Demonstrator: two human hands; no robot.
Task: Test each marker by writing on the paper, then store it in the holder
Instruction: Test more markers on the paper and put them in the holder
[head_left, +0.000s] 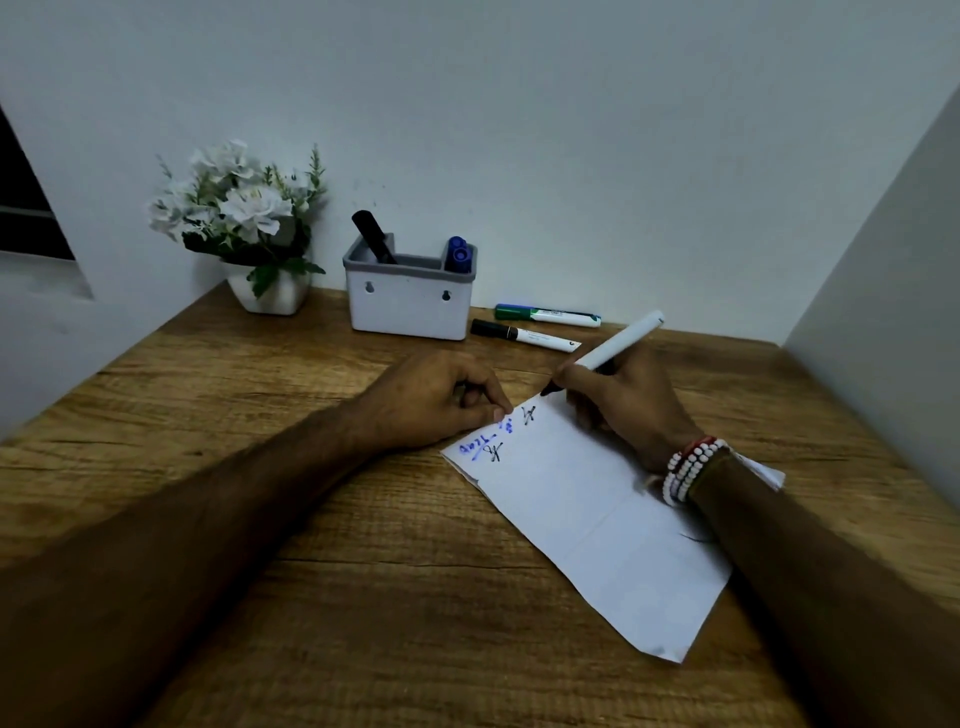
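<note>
My right hand (628, 405) grips a white marker (618, 343), uncapped, with its dark tip touching the far corner of the white paper (597, 525). Blue and black scribbles mark the paper's far left end. My left hand (441, 397) rests curled on the desk, fingertips pinching the paper's far edge; whether it hides a cap I cannot tell. The white and grey holder (410, 306) stands at the back with a black marker (374, 236) on its left and two blue markers (458, 253) on its right. A green-capped marker (545, 313) and a black-capped marker (524, 336) lie right of the holder.
A white pot of artificial white flowers (244, 228) stands at the back left against the wall. A wall panel (883, 312) closes the desk's right side. The wooden desk (260, 415) runs to the wall behind the holder.
</note>
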